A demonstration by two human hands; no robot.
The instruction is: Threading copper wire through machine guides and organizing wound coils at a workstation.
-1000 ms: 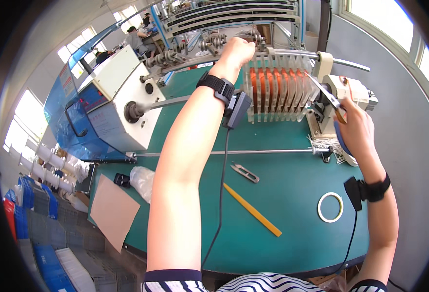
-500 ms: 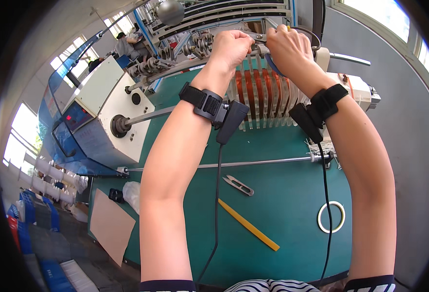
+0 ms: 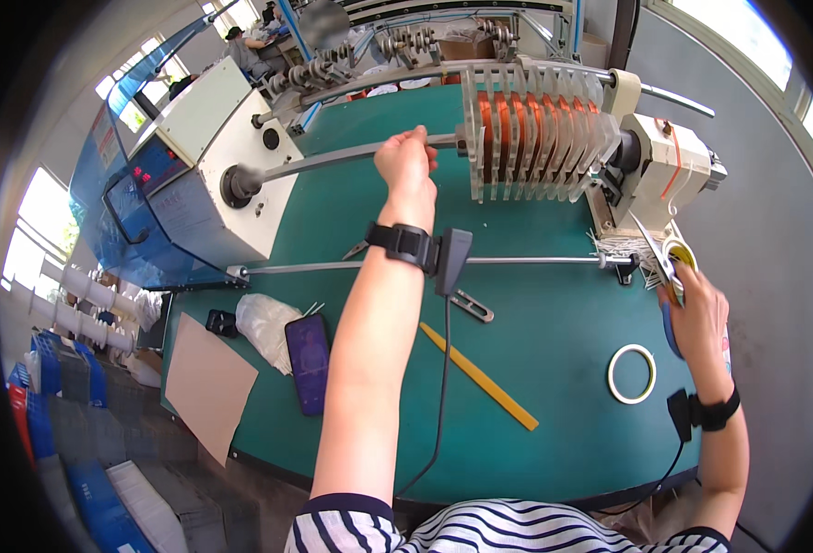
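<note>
Long flat yellow stick (image 3: 480, 379) on green table (image 3: 554, 323) | right hand (image 3: 698, 318) holds silver-bladed scissors (image 3: 656, 249) beside table's right edge | left hand (image 3: 407, 168) curled at long grey metal bar (image 3: 333, 158), can't tell if gripping | orange wire coils (image 3: 486, 118) between clear plates, right of left hand

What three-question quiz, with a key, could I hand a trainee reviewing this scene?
1. True or false: the yellow strip lies on the green tabletop, to the left of the white ring.

2. Multiple choice: what does the right hand hold?
A. a phone
B. scissors
C. the yellow strip

3. Short answer: which hand overlaps the metal shaft in this view?

Key:
1. True.
2. B.
3. The left hand.
</note>
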